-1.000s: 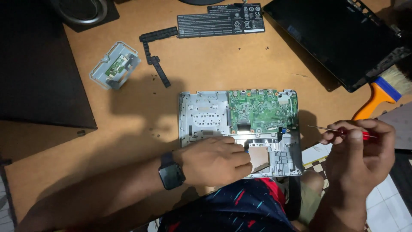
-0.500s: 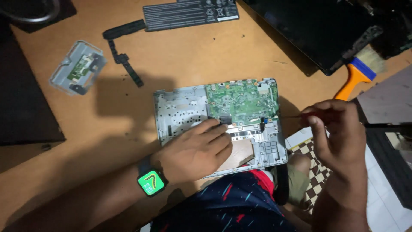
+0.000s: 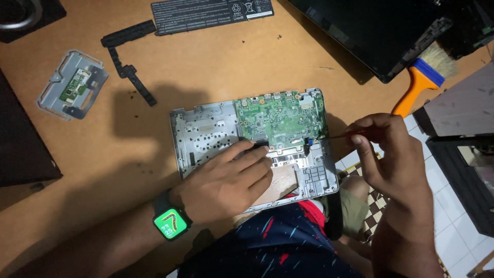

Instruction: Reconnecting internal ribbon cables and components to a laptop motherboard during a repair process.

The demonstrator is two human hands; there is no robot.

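Two hands: both work over the chassis (image 3: 206, 136), an opened grey laptop base that lies flat on the board (image 3: 154, 67) with its near edge at the person's lap.
Left hand (image 3: 226, 180): laid palm-down on the chassis's near half, fingers spread and flat, gripping nothing; the fingertips (image 3: 260, 149) touch the black strip at the near edge of the circuit board (image 3: 280, 118). A watch (image 3: 171, 222) with a lit face sits on that wrist.
Right hand (image 3: 393, 154): closed around a thin tool (image 3: 337, 136), pinched near the fingertips; its shaft runs left toward the chassis's right side, the tip near a small blue part (image 3: 310, 140).
Chassis to grip: the tool tip meets it at the right edge of the circuit board, just beyond the left fingertips, which press the part beside it.
Risk, slip: the thin tip could skid off and scratch the circuit board, since it comes in at a shallow slant.
Risk, shift: the chassis overhangs the lap, so uneven pressure from the flat hand could tilt it.
Risk, connector: prying too hard at the blue part could crack it.
Farther left: a small metal bracket (image 3: 72, 85) and a black hinge strip (image 3: 128, 56) lie well apart.
Far edge: a flat black battery (image 3: 211, 14), a dark panel (image 3: 370, 31), an orange-handled brush (image 3: 422, 82).
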